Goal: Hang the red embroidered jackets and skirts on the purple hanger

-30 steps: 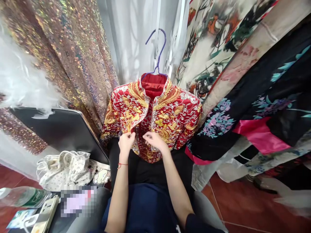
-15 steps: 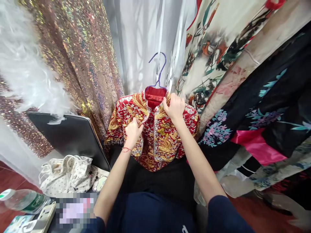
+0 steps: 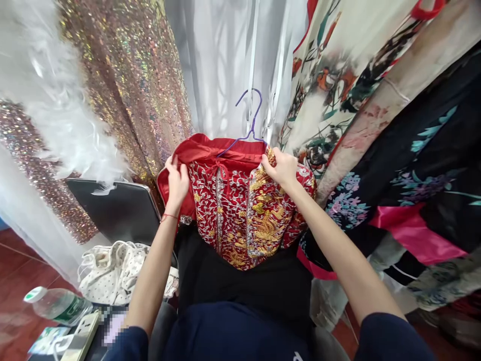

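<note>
A small red jacket (image 3: 251, 215) with gold and silver embroidery hangs on a purple wire hanger (image 3: 251, 118) in front of me. My left hand (image 3: 176, 180) grips the jacket's left front panel and holds it folded outward, so the plain red lining shows. My right hand (image 3: 280, 168) grips the right shoulder near the collar. A thin red string circles my left wrist. The jacket's lower hem rests against black cloth on my lap.
Sequined gold fabric (image 3: 124, 85) and white feathers (image 3: 67, 125) hang at left, white sheer curtain behind, printed floral garments (image 3: 376, 125) at right. A black panel (image 3: 116, 210), a white dotted bag (image 3: 112, 273), a water bottle (image 3: 56, 303) and a power strip (image 3: 80, 333) lie lower left.
My left hand moved up and left, peeling the left panel open to show the lining. My right hand rose from the jacket's middle to its right shoulder. The view tilted up slightly.
</note>
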Demonstrator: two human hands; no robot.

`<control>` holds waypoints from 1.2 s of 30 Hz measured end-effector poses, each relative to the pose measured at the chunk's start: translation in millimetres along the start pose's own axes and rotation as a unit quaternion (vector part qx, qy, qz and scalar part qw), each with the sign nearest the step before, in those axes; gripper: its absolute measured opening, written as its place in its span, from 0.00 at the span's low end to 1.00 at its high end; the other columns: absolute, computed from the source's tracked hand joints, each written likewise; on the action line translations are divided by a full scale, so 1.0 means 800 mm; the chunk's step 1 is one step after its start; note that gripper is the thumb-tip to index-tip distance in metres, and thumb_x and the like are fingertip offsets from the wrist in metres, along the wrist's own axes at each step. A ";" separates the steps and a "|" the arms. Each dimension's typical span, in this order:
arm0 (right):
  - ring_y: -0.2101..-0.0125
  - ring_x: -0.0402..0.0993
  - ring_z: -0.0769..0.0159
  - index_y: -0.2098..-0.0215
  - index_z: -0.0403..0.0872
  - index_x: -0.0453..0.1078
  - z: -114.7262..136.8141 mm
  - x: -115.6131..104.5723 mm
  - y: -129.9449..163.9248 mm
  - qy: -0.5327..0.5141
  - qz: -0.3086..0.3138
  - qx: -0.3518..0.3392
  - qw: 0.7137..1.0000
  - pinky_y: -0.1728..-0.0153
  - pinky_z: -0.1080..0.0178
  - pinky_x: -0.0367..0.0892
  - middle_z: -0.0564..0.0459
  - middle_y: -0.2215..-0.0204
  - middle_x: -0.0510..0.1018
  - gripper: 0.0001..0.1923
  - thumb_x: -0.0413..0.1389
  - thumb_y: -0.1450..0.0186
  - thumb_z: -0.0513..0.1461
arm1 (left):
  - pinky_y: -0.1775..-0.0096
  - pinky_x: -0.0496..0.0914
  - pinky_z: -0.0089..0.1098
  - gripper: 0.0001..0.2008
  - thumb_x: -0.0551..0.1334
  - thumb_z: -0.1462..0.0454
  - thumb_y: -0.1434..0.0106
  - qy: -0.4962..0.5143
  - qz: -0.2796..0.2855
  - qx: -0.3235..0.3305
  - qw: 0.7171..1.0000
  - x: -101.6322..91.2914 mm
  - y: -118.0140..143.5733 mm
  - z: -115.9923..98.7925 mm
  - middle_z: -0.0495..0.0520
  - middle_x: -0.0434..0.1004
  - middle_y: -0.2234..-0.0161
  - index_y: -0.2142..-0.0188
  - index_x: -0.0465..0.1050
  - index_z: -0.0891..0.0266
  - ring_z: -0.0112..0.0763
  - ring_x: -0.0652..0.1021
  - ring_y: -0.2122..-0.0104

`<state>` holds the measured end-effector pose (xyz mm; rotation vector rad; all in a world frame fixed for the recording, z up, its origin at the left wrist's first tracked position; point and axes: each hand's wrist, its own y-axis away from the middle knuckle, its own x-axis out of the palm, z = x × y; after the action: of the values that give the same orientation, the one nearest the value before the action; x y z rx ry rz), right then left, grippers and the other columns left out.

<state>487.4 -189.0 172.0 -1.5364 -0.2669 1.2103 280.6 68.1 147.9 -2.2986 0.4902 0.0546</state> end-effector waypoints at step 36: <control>0.81 0.57 0.65 0.79 0.50 0.64 0.028 -0.238 0.071 0.139 -0.237 0.227 0.934 0.74 0.56 0.47 0.49 0.82 0.70 0.22 0.51 0.28 0.48 | 0.34 0.61 0.48 0.24 0.53 0.56 0.27 -0.123 0.319 0.237 0.909 0.063 0.148 -0.146 0.61 0.63 0.32 0.35 0.64 0.60 0.42 0.62 0.31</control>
<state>359.9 -331.8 230.6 -1.1286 -0.1417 0.6065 270.9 -105.2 139.0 -1.5539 0.9840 0.4848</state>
